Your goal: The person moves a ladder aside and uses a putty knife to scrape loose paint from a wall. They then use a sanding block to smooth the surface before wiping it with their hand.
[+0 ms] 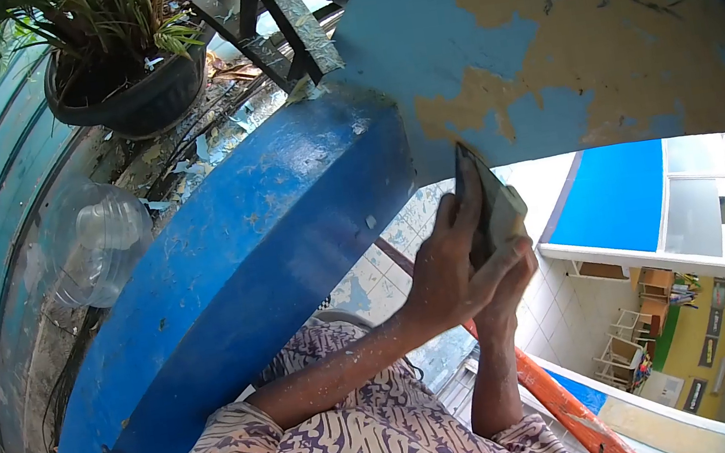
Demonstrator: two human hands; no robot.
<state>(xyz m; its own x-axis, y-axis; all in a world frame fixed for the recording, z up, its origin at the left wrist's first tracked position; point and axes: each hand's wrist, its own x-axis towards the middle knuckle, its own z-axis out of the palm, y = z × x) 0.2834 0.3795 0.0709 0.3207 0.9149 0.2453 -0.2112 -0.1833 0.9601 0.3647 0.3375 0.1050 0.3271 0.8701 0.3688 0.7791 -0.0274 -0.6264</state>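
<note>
Both of my hands are closed around a flat scraper (498, 206) with a dark, thin blade and a paler part on its right side. My left hand (445, 272) wraps it from the left, with fingers lying along the blade. Beneath and to the right, my right hand (507, 280) grips its lower end; the handle is mostly hidden. The blade's tip meets the lower part of a wall (484, 33), where light blue paint is patchy and tan surface shows through.
A glossy blue curved ledge (227, 255) runs diagonally on my left. Beyond it are a potted plant (131, 97), a clear plastic bottle (101, 245), a metal frame (297, 27) and paint flakes. An orange rail (569, 411) passes at lower right, above a room with small chairs (619, 348).
</note>
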